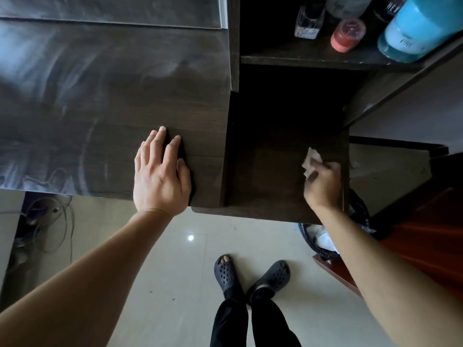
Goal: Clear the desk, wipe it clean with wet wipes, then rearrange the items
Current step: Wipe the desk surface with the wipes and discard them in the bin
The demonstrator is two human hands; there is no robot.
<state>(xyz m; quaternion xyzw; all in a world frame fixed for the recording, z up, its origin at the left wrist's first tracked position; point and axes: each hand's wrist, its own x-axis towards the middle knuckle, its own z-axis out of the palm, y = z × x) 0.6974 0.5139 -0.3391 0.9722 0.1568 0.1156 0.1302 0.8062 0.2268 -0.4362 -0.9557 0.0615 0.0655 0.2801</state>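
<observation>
dark bottle (387, 7): "HEX", cut off | glass bottle (308, 21): label script, unreadable | blue bottle (416, 26): print blurred

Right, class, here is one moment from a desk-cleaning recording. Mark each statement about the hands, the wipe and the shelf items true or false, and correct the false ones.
1. The left hand lies flat on the desk top. True.
2. The right hand is empty. False: its grip is closed on a crumpled white wipe.
3. The wipe is down in the lower shelf compartment beside the desk top. True.
4. The blue bottle stands on the floor. False: it sits on the upper shelf, near a small red-lidded jar.
5. A lined bin holding white scraps stands on the floor under the right arm. True.
</observation>
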